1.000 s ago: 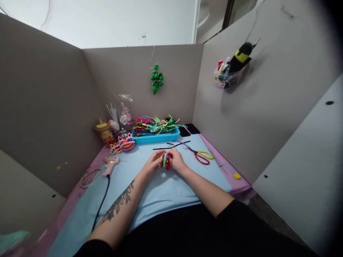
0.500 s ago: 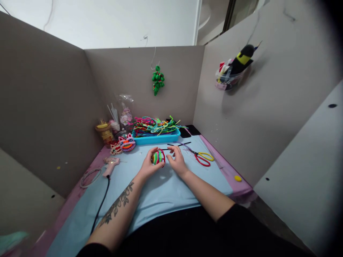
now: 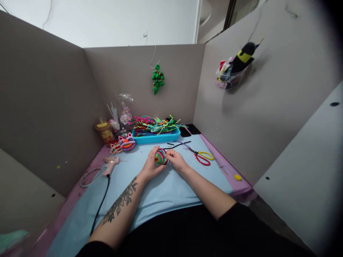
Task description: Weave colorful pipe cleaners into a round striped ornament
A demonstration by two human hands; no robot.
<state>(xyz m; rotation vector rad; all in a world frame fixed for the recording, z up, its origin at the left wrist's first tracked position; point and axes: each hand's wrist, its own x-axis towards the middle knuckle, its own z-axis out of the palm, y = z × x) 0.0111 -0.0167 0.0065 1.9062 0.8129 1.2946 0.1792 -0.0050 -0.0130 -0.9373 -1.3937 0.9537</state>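
Note:
My left hand [image 3: 150,167] is closed around the left side of a small round piece of coiled pipe cleaners [image 3: 160,157], striped in green, pink and other colours, with a dark pink rim. At the right edge of this piece my right hand [image 3: 175,160] pinches with its fingers drawn together; whatever lies between the fingertips is too small to make out. Just beyond the hands lie black pipe cleaners [image 3: 177,145]. Scissors [image 3: 204,157] with one red and one yellow handle rest to the right of my right hand.
A blue tray [image 3: 157,138] heaped with colourful pipe cleaners stands at the back. On the left are a pink glue gun [image 3: 110,165] with its cable, two fuzzy animal-face pieces [image 3: 127,142] and a cup [image 3: 105,132]. Grey panels [image 3: 177,82] enclose the table.
My right hand has moved left, and its fingers have closed at the edge of the round piece. The piece has turned and shifted slightly right in my left hand.

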